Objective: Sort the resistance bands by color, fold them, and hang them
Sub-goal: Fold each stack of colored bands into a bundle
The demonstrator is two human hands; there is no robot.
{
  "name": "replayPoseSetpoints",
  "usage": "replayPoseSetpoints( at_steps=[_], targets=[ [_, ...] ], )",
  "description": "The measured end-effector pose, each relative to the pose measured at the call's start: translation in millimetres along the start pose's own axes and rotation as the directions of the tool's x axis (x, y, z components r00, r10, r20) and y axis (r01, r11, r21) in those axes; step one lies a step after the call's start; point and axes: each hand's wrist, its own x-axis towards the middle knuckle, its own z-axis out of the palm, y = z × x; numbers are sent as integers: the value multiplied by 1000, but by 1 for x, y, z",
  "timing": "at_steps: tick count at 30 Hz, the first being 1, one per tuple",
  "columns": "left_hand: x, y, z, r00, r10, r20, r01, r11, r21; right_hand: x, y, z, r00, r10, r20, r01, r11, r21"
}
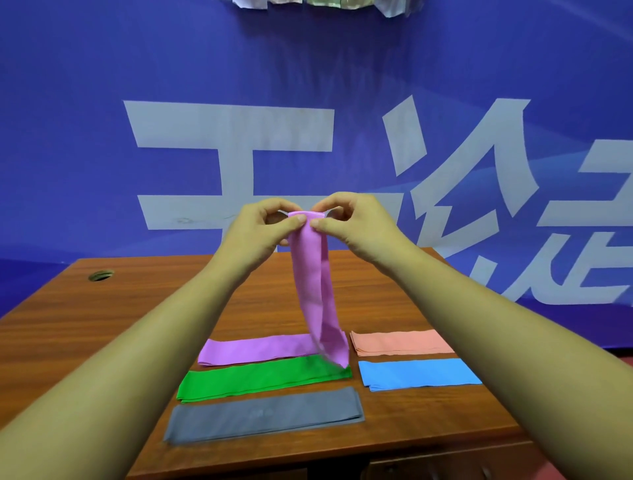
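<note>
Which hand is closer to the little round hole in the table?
Left. The left hand is raised to the right of the hole, pinching the top of the hanging purple band. The right hand pinches it too, on the far side, farther away.

Indoor room, office-like, possibly a staged demonstration corner; the exact kind cannot be settled. A wood-grain laminate desk [102, 325] is set against the wall. A round cable hole [101, 275] is cut near its far left corner, as on office desks. The wall behind is covered by a blue printed banner [102, 85] bearing large white Chinese characters [233, 126]. A strip of red floor [616, 363] is seen at far right. Pale hanging items [325, 2] are cut off at the top edge; unidentifiable.
</note>
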Motion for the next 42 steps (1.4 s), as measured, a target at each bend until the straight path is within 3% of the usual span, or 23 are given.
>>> replayPoseSetpoints(
  at_steps=[5, 10, 14, 16, 19, 21, 26, 35, 42],
  targets=[
    [-3, -14, 0, 998, 8, 67, -13, 997, 73, 7, -1, 3, 996, 25, -82, -25, 1000, 0],
    [-10, -24, -2, 994, -10, 112, 10, 1000, 2, 11, -4, 9, 997, 74, -25, -72, 995, 63],
    [-11, -30, -1, 993, -21, 120, 19, 1000, 13, 17, -4, 15, 995, 77, 66, -72, 994, -80],
    [-13, -36, -1, 989, -60, 134, 72, 994, -87, 21, -6, 19, 996, 80, 47, -75, 993, -95],
    [-21, -50, -2, 951, -161, 265, 212, 962, -174, 26, -10, 23, 994, 106, -7, -106, 994, -7],
    [-30, -67, -2, 910, -218, 353, 263, 961, -84, 30, -9, 25, 988, 138, -65, -133, 988, 75],
    [-54, -108, -24, 830, -378, 410, 410, 912, 10, 38, 13, 22, 938, 289, -190, -236, 936, 260],
    [-87, -159, -89, 746, -546, 382, 533, 833, 148, 14, 111, 28, 727, 613, -310, -513, 785, 348],
    [-94, -185, -109, 761, -647, 45, 647, 762, 28, -14, 159, 60, 676, 696, -240, -680, 715, 159]
  ],
)
